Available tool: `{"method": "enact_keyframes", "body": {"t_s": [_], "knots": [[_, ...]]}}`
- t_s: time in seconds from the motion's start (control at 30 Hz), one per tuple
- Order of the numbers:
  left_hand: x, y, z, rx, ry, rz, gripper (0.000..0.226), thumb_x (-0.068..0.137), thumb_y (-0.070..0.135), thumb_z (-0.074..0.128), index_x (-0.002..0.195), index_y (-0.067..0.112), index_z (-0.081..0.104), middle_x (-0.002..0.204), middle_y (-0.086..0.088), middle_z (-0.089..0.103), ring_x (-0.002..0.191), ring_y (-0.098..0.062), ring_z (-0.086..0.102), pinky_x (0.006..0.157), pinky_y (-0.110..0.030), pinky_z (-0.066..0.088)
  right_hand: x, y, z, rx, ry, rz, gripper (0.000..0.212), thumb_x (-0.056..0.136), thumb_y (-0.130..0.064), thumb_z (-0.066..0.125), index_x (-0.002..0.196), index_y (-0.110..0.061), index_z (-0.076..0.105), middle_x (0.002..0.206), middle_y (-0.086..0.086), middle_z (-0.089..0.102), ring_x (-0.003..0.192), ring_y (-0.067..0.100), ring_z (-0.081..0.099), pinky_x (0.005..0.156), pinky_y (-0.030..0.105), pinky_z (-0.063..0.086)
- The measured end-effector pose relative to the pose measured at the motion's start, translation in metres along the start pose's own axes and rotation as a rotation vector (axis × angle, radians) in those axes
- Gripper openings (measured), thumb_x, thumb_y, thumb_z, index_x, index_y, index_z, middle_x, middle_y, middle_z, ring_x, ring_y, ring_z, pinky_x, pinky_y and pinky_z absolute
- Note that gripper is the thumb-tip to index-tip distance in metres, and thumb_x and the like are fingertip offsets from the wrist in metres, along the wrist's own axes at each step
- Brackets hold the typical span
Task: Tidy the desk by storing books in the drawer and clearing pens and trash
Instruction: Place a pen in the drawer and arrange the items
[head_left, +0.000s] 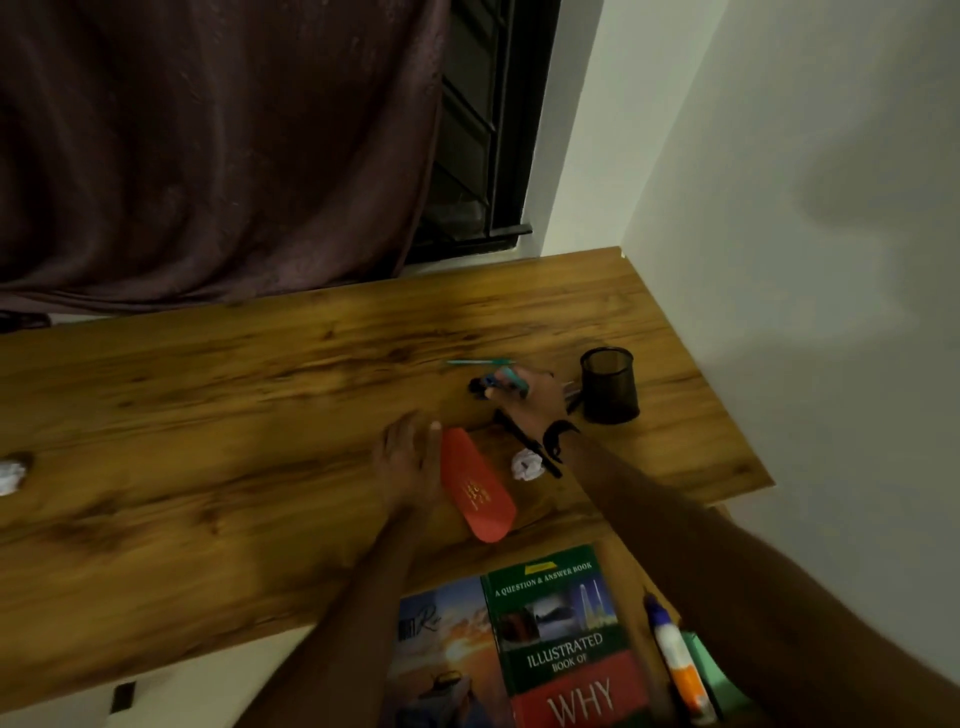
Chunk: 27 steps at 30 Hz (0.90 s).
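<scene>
My right hand (535, 402) reaches across the wooden desk (208, 415) and is closed around several pens (501, 383), just left of the black mesh pen holder (609, 384). One teal pen (480, 362) lies loose beyond it, and a black pen (524, 447) lies under my wrist. My left hand (408, 460) rests flat beside a red pencil case (477, 491), touching its edge. A crumpled white paper ball (527, 465) sits near the black pen. Two books lie in the open drawer below: a green one (566, 639) and one with a sunset cover (447, 644).
Another crumpled paper (13, 470) lies at the desk's far left. A glue bottle (675, 660) and a green item (711, 670) sit right of the books in the drawer. A white wall borders the desk on the right; a curtain (208, 156) hangs behind.
</scene>
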<state>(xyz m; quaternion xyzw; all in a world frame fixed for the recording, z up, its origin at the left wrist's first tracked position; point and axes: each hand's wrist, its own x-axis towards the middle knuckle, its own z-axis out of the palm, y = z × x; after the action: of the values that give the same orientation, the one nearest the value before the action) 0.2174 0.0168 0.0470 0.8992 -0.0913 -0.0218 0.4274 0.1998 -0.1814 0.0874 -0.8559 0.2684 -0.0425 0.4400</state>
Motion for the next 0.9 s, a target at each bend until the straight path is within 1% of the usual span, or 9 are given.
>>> {"method": "enact_keyframes", "body": {"t_s": [0.1,0.2,0.3,0.37,0.43,0.53,0.7,0.8,0.9], "knots": [[-0.013,0.045,0.0,-0.15,-0.073,0.002,0.049,0.089,0.054,0.054,0.124,0.02,0.059,0.12,0.0,0.064,0.105,-0.018,0.06,0.089,-0.036,0.051,-0.043,-0.001,-0.005,0.061,0.011,-0.087,0.032,0.088,-0.029,0.069,0.115,-0.013,0.066,0.111,0.002,0.068,0.101,0.017,0.063,0.091,0.031,0.052],[-0.031,0.073,0.006,-0.257,-0.138,0.019,0.047,0.086,0.042,0.066,0.125,0.017,0.061,0.109,0.006,0.067,0.097,-0.007,0.061,0.082,-0.02,0.047,-0.075,0.008,-0.011,0.049,0.022,-0.137,0.023,0.089,-0.032,0.065,0.105,-0.015,0.07,0.094,0.004,0.071,0.084,0.018,0.066,0.076,0.033,0.055],[-0.05,0.084,0.016,-0.286,-0.171,0.022,0.03,0.087,0.024,0.068,0.113,0.01,0.069,0.104,-0.006,0.072,0.094,-0.016,0.068,0.071,-0.002,0.046,-0.1,0.022,-0.022,0.084,-0.012,-0.16,0.02,0.09,-0.023,0.066,0.107,-0.013,0.069,0.095,0.003,0.07,0.079,0.01,0.062,0.07,0.023,0.05],[-0.067,0.089,0.02,-0.362,-0.193,-0.032,0.024,0.088,0.02,0.067,0.109,0.009,0.071,0.104,-0.01,0.072,0.091,-0.016,0.068,0.074,-0.011,0.053,-0.12,0.027,-0.037,0.217,-0.109,-0.119,0.017,0.089,-0.016,0.068,0.105,-0.015,0.064,0.093,-0.007,0.066,0.079,-0.002,0.058,0.069,0.01,0.047],[-0.089,0.091,0.028,-0.372,-0.185,-0.052,0.023,0.087,0.022,0.066,0.106,0.011,0.072,0.102,-0.011,0.073,0.09,-0.019,0.069,0.08,-0.031,0.058,-0.137,0.047,-0.053,0.375,-0.188,-0.058,0.018,0.09,-0.017,0.066,0.108,-0.015,0.062,0.094,-0.011,0.063,0.085,-0.001,0.06,0.074,0.014,0.049],[-0.134,0.102,0.044,-0.258,-0.316,-0.003,0.021,0.088,0.014,0.065,0.108,0.009,0.072,0.097,-0.01,0.074,0.084,-0.016,0.067,0.075,-0.026,0.052,-0.165,0.09,-0.079,0.47,-0.169,0.109,0.037,0.095,-0.043,0.055,0.114,-0.014,0.066,0.104,0.001,0.067,0.098,0.014,0.062,0.086,0.026,0.049],[-0.217,0.099,0.087,-0.045,-0.564,0.071,0.024,0.088,0.007,0.064,0.112,0.005,0.07,0.107,-0.013,0.072,0.094,-0.021,0.068,0.08,-0.025,0.05,-0.214,0.165,-0.119,0.319,-0.265,0.175,0.03,0.105,-0.023,0.035,0.104,-0.009,0.061,0.079,-0.009,0.051,0.071,0.003,0.047,0.066,0.016,0.039],[-0.26,0.089,0.104,0.082,-0.655,-0.01,0.024,0.089,0.005,0.061,0.111,0.002,0.069,0.108,-0.017,0.071,0.098,-0.028,0.067,0.079,-0.024,0.045,-0.236,0.204,-0.127,0.262,-0.382,0.205,0.029,0.104,-0.021,0.039,0.117,-0.006,0.061,0.107,-0.004,0.057,0.098,0.011,0.053,0.085,0.027,0.044],[-0.29,0.08,0.121,0.143,-0.631,-0.1,0.027,0.08,0.005,0.069,0.106,0.003,0.068,0.105,-0.018,0.07,0.099,-0.029,0.065,0.081,-0.029,0.047,-0.25,0.225,-0.131,0.234,-0.391,0.25,0.011,0.099,-0.014,0.052,0.099,-0.016,0.063,0.117,0.007,0.06,0.115,0.022,0.056,0.096,0.035,0.046]]}}
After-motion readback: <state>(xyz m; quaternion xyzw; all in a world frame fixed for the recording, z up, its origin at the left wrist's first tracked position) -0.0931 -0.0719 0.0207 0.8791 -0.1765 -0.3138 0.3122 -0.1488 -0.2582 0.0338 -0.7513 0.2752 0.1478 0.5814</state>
